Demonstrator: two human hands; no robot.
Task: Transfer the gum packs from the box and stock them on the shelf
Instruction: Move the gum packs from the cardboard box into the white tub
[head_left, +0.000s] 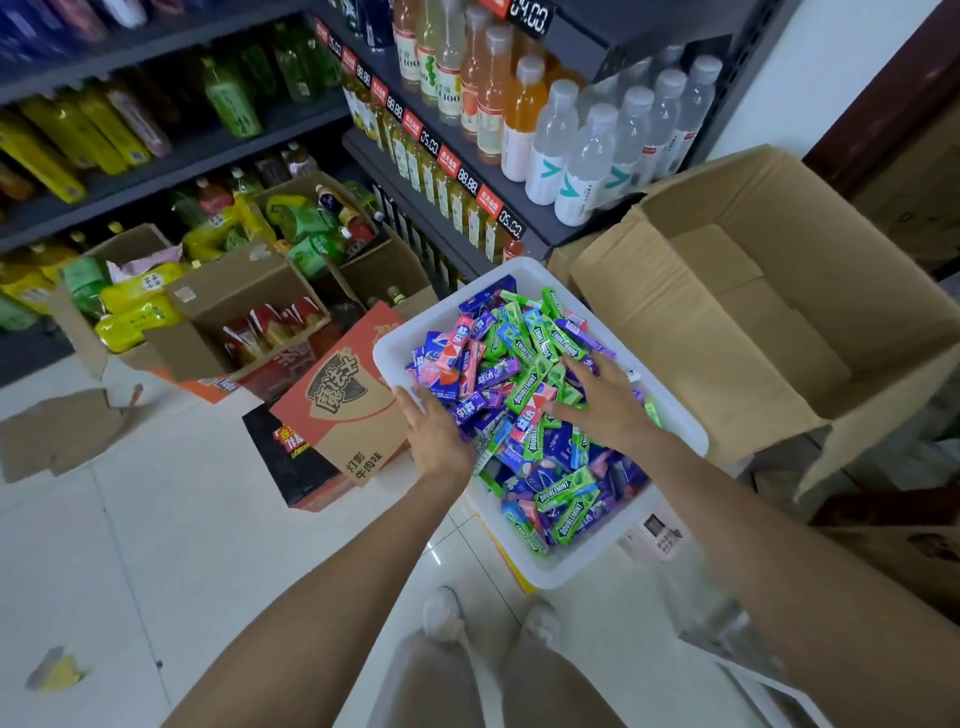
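The white rectangular plastic box (670, 415) is heaped with loose green, blue and purple gum packs (524, 374), sitting just below the dark metal shelf of drink bottles (415, 171). The person's left hand (436, 436) rests open at the box's near-left edge, and the right hand (605, 397) is spread flat on the pile, gripping nothing. With the packs this slippery and jumbled, a big scoop would probably spill some onto the white tiled floor (156, 519)

- White box (675, 415) heaped with gum packs (524, 374), beside the shelf (467, 171).
- Left hand (436, 436) at its left rim.
- Right hand (608, 400) spread flat on the packs.
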